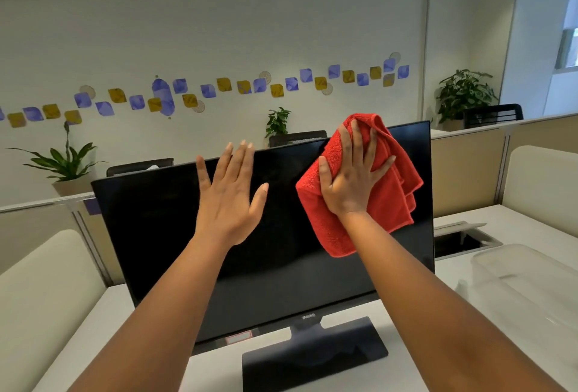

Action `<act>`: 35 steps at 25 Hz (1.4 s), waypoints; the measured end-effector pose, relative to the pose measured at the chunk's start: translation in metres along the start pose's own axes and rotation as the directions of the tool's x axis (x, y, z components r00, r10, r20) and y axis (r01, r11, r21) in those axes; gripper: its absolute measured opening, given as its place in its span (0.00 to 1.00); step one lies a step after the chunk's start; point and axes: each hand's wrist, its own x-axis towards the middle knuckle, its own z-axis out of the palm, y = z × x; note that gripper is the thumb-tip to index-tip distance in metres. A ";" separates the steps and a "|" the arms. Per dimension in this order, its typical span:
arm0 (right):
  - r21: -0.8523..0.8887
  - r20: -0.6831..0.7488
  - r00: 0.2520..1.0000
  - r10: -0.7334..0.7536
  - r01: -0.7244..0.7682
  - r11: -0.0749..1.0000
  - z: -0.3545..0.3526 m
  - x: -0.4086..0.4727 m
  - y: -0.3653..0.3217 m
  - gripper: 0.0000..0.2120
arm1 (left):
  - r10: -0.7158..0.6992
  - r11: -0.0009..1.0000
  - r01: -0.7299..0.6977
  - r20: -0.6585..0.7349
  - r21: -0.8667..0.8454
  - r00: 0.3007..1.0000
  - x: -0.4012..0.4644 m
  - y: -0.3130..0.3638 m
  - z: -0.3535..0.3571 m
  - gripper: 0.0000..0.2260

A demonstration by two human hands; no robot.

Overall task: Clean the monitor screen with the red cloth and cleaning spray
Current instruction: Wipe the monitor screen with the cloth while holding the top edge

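While the left hand (230, 194) is spread flat with straight fingers before the upper middle of the dark monitor screen (162, 235), the right hand (352, 179) presses the bunched red cloth (325, 223) against the screen's upper right corner.

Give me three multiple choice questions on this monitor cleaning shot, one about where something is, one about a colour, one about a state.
1. Where is the cloth?
A. screen's upper right
B. on the stand
C. on the desk

2. What colour is the cloth?
A. blue
B. red
C. white

3. How is the left hand?
A. fist
B. gripping the spray
C. open, fingers spread

Answers: 1 A, the right hand presses it against the monitor near its top right corner. 2 B, plainly red. 3 C, straight fingers, holding nothing.
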 end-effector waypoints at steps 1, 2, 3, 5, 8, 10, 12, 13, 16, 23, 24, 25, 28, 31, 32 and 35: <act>0.000 0.004 1.000 0.000 0.000 1.000 -0.001 0.000 0.000 0.32 | -0.035 0.999 0.035 -0.018 0.025 0.999 -0.008 -0.016 -0.005 0.30; -0.001 0.005 1.000 -0.003 0.003 1.000 -0.001 -0.001 -0.002 0.32 | -0.073 0.996 0.075 -0.033 0.048 0.997 -0.015 -0.034 -0.011 0.30; -0.001 0.005 1.000 -0.010 0.010 1.000 -0.001 -0.003 -0.006 0.32 | -0.115 0.990 0.119 -0.049 0.075 0.992 -0.022 -0.051 -0.019 0.30; 0.000 0.008 1.000 -0.028 0.028 1.000 0.002 -0.008 -0.016 0.31 | -0.205 0.967 0.215 -0.086 0.134 0.975 -0.032 -0.084 -0.035 0.30; 0.004 0.009 0.997 -0.073 0.073 0.997 0.009 -0.018 -0.039 0.31 | -0.308 0.932 0.315 -0.069 0.179 0.949 -0.043 -0.121 -0.056 0.30; 0.012 0.019 0.993 -0.114 0.114 0.993 0.014 -0.026 -0.057 0.30 | -0.340 0.926 0.336 -0.003 0.172 0.940 -0.049 -0.134 -0.063 0.29; 0.014 0.031 0.984 -0.174 0.174 0.985 0.020 -0.036 -0.076 0.29 | -0.348 0.931 0.339 0.043 0.135 0.937 -0.052 -0.138 -0.062 0.25; 0.013 0.037 0.978 -0.207 0.207 0.978 0.023 -0.041 -0.085 0.29 | -0.352 0.932 0.345 0.056 0.113 0.934 -0.054 -0.139 -0.062 0.24; -0.013 0.049 0.959 -0.280 0.281 0.960 0.032 -0.054 -0.110 0.29 | -0.330 0.944 0.328 0.071 0.038 0.941 -0.056 -0.142 -0.060 0.26; -0.064 0.094 0.926 -0.366 0.372 0.926 0.042 -0.068 -0.141 0.30 | -0.286 0.945 0.296 0.090 -0.138 0.954 -0.056 -0.149 -0.055 0.30; -0.067 0.101 0.920 -0.378 0.385 0.920 0.043 -0.070 -0.145 0.31 | -0.286 0.942 0.297 0.090 -0.157 0.954 -0.055 -0.150 -0.056 0.29; -0.070 0.109 0.914 -0.392 0.400 0.914 0.045 -0.072 -0.149 0.31 | -0.289 0.937 0.301 0.088 -0.177 0.953 -0.054 -0.151 -0.057 0.29; -0.075 0.145 0.882 -0.448 0.461 0.884 0.049 -0.080 -0.164 0.32 | -0.301 0.922 0.312 0.080 -0.230 0.950 -0.050 -0.155 -0.063 0.28; -0.068 0.170 0.850 -0.499 0.515 0.854 0.054 -0.091 -0.182 0.32 | -0.312 0.911 0.321 0.076 -0.260 0.947 -0.045 -0.161 -0.069 0.28; -0.060 0.175 0.843 -0.508 0.524 0.850 0.056 -0.094 -0.189 0.32 | -0.314 0.908 0.323 0.077 -0.268 0.946 -0.045 -0.161 -0.071 0.28; -0.026 0.192 0.818 -0.542 0.556 0.831 0.063 -0.103 -0.207 0.33 | -0.318 0.896 0.328 0.083 -0.301 0.944 -0.045 -0.162 -0.070 0.29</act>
